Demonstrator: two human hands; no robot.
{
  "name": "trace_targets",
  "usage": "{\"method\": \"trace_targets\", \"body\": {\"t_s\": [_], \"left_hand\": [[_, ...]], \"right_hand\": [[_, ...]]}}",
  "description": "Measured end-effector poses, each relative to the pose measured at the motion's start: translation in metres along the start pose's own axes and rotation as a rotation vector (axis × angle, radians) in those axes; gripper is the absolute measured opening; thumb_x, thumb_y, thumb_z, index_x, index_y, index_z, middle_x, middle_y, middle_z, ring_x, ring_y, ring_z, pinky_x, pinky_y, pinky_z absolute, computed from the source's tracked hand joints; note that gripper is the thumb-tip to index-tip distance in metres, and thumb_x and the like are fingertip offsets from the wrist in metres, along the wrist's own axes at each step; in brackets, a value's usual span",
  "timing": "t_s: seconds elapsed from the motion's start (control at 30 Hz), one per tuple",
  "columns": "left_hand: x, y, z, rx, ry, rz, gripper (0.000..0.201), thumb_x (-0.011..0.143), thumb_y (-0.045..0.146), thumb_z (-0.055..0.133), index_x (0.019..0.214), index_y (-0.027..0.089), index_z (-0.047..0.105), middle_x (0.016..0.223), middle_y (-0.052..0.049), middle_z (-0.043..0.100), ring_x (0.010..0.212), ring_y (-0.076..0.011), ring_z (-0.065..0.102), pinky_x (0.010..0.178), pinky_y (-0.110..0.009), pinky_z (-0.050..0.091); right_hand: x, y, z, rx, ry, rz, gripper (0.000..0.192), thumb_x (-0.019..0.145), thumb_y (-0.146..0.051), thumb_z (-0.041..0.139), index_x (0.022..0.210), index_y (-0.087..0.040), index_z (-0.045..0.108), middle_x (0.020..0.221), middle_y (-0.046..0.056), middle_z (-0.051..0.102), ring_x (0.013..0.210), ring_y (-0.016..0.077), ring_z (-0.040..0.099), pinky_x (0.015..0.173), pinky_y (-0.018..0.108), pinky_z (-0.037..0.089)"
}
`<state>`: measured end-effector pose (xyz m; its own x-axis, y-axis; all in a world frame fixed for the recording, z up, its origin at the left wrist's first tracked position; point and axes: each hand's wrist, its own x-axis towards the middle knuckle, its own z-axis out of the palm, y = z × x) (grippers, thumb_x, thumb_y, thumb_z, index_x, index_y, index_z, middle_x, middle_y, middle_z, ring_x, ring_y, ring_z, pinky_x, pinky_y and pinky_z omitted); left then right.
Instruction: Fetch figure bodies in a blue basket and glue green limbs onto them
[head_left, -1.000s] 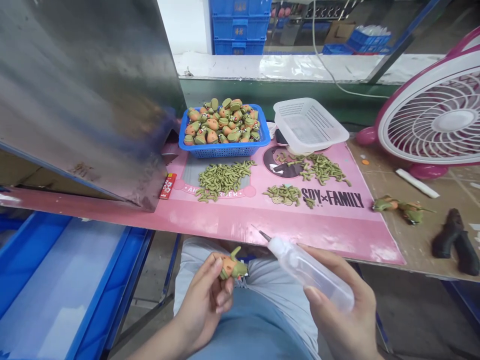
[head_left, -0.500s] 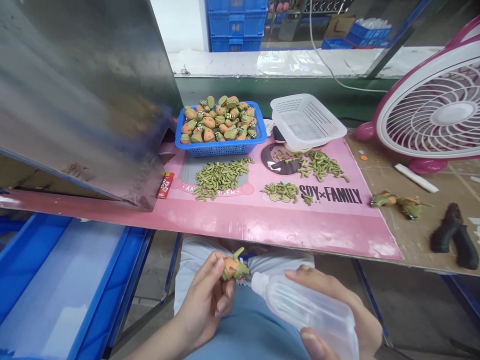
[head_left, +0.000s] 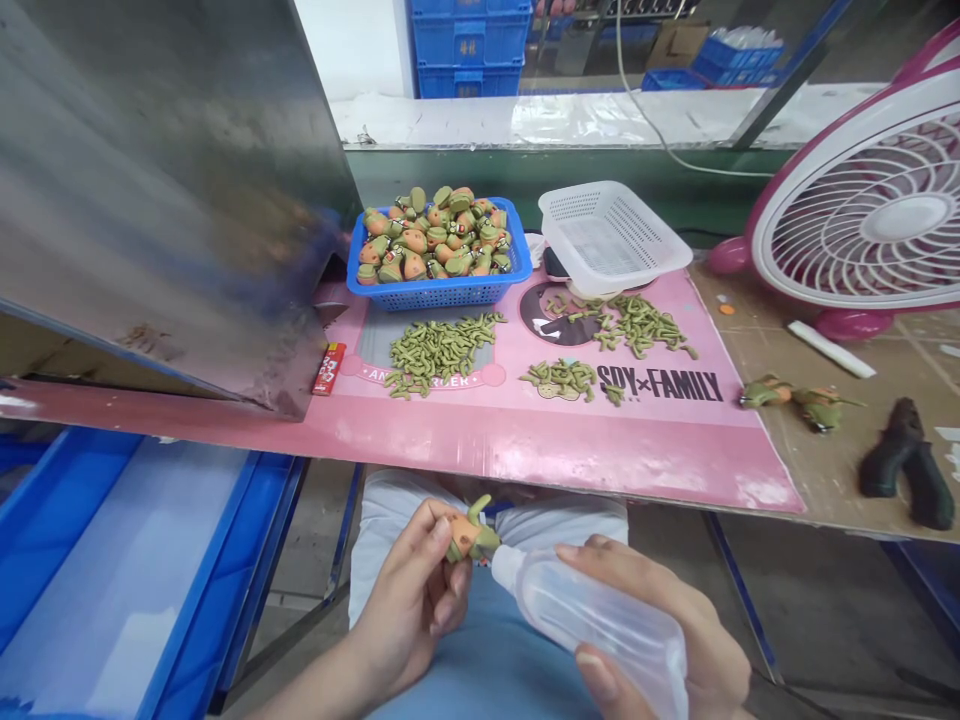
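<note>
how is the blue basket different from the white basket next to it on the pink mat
The blue basket is heaped with orange-and-green toy figures; the white basket holds nothing that shows. The blue basket sits flat on the pink mat, while the white basket is tilted, propped over a dark thing and green pieces. The white basket also looks wider and shallower. Both are perforated plastic baskets standing apart at the back of the mat.

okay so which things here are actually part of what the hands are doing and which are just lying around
In use:
left hand holding a figure
right hand holding a squeeze bottle, nozzle at the figure
blue basket of like figures
green parts on the pink mat

Lying about:
white basket
fan
pliers
red pack
two figures on the right
</note>
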<state>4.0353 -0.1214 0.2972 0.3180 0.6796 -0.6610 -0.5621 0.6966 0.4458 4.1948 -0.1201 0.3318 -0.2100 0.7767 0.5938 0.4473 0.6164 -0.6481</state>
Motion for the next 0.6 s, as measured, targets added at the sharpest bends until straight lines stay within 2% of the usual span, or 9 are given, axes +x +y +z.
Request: {"method": "trace_targets", "body": {"t_s": [0.3, 0.47, 0.6], "left_hand": [[0.0018, -0.0009, -0.0012, -0.003, -0.017, 0.011, 0.04, 0.059, 0.049, 0.071, 0.068, 0.018, 0.047, 0.042, 0.009, 0.047, 0.03, 0.0006, 0.025, 0.032, -0.014, 0.011], [0.0017, -0.0007, -0.0017, -0.004, -0.015, 0.011, 0.04, 0.059, 0.048, 0.072, 0.068, 0.018, 0.047, 0.042, 0.009, 0.047, 0.03, 0.0008, 0.025, 0.032, -0.013, 0.012], [0.0022, -0.0027, -0.004, -0.013, -0.028, 0.026, 0.038, 0.061, 0.048, 0.071, 0.069, 0.018, 0.049, 0.041, 0.009, 0.047, 0.029, 0.0009, 0.024, 0.031, -0.012, 0.013]], "right_hand": [[-0.0033, 0.0011, -0.0036, 0.08, -0.032, 0.065, 0.025, 0.085, -0.026, 0.049, 0.106, -0.014, 0.054, 0.067, 0.006, 0.062, 0.051, 0.018, 0.06, 0.041, 0.028, 0.049], [-0.0041, 0.0005, -0.0038, 0.059, -0.037, 0.07, 0.024, 0.084, -0.026, 0.049, 0.105, -0.014, 0.055, 0.072, 0.008, 0.064, 0.055, 0.0182, 0.062, 0.044, 0.027, 0.051], [-0.004, 0.0007, -0.0042, 0.063, -0.031, 0.075, 0.023, 0.084, -0.026, 0.049, 0.103, -0.014, 0.055, 0.067, 0.007, 0.063, 0.053, 0.0172, 0.061, 0.044, 0.027, 0.05]]}}
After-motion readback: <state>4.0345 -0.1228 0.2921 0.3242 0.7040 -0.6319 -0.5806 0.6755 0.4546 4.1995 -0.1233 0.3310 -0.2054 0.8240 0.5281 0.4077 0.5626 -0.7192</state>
